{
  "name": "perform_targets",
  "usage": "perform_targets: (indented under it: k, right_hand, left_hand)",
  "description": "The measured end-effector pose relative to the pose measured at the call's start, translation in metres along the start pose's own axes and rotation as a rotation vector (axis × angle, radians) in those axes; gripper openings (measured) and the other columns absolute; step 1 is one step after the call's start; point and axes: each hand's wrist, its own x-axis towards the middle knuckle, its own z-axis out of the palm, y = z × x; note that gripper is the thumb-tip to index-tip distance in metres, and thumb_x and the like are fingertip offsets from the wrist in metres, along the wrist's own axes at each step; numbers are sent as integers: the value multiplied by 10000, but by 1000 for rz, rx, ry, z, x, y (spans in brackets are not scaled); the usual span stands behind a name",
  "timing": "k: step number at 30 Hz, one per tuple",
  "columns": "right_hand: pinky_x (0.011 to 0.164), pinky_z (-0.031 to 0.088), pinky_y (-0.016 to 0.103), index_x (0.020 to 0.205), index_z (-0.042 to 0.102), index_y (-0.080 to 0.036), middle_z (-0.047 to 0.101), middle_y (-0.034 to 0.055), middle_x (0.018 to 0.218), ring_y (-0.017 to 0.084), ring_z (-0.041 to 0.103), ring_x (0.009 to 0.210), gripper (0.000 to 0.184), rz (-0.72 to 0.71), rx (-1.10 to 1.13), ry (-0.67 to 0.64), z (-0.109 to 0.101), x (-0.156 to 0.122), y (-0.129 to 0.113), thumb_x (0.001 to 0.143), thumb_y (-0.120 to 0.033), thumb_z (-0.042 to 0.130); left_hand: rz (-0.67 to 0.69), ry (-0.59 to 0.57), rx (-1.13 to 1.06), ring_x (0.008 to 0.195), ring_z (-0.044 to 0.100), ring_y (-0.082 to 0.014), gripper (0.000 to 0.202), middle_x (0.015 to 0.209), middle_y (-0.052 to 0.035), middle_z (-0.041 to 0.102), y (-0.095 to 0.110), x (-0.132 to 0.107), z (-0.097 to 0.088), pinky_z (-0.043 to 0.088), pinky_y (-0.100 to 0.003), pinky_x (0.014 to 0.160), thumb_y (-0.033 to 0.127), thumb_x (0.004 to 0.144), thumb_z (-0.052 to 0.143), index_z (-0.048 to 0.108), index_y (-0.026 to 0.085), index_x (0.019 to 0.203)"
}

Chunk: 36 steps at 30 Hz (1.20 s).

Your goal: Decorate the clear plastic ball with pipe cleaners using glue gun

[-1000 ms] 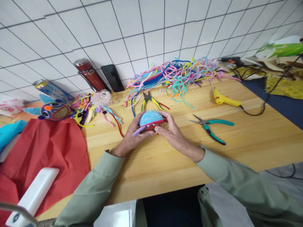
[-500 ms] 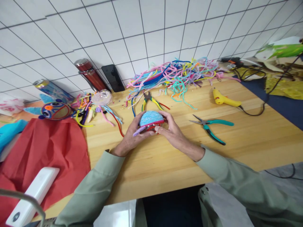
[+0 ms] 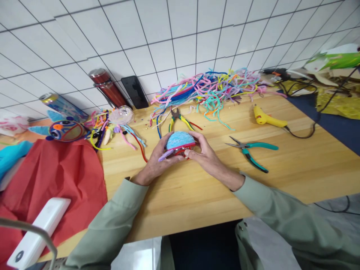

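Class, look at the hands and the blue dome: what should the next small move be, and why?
Probably tilt the blue dome slightly upward to check beneath it. The left hand and right hand hold it from both sides, but the right hand's thumb covers part of the red trim below, and a purple strip juts out near the left hand.

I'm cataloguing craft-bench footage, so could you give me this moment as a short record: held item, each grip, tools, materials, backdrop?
Held item: fuzzy blue dome, pinkish-red rim, purple strip at lower left
Left grip: around the dome's left side
Right grip: on its right side, thumb in front
Tools: teal-handled pliers, lying open; yellow-handled pliers beyond the dome; yellow glue gun at right
Materials: heap of multicoloured fuzzy stems
Backdrop: white tiled wall
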Motion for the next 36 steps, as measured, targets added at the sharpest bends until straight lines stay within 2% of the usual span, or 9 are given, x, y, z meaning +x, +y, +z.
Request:
perform_targets:
  k: [13,17,21,29,36]
  right_hand:
    - [1398,453,559,1612,594,-288,625,113,1718,336,601,1575,750,-5,11,-16,-3,3,2,938,-485,857]
    - [1432,415,578,1618,615,-308,624,100,1739,342,582,1615,734,-2,32,-29,-4,5,3,941,-453,858]
    - [1433,407,601,1612,640,-314,631,100,1733,361,582,1615,747,2,27,-20,-5,6,6,927,-488,883]
    - [1411,445,596,1588,673,-326,667,86,1700,365,617,1577,767,23,69,-20,-7,8,7,901,-546,932]
    - [1353,519,590,1581,671,-317,728,80,1609,355,680,1497,763,60,111,-32,-10,12,9,892,-523,925]
  left_hand:
    - [36,15,-13,1574,643,-430,1092,1722,-197,614,-4,1,0,554,-594,1332,696,860,987,506,249,1732]
    - [23,-6,-30,1603,620,-436,1082,1742,-203,597,-2,1,-1,521,-617,1361,656,875,991,495,249,1747]
    - [14,-5,-21,1599,619,-442,1095,1740,-205,600,0,2,-2,510,-622,1368,641,851,1016,513,243,1738]
    - [-15,-7,-52,1583,625,-443,1105,1733,-211,600,6,3,2,506,-620,1362,688,865,987,502,226,1745]
    - [-39,-88,-79,1602,625,-440,1117,1759,-189,592,15,3,-4,532,-607,1360,721,913,930,446,246,1800]
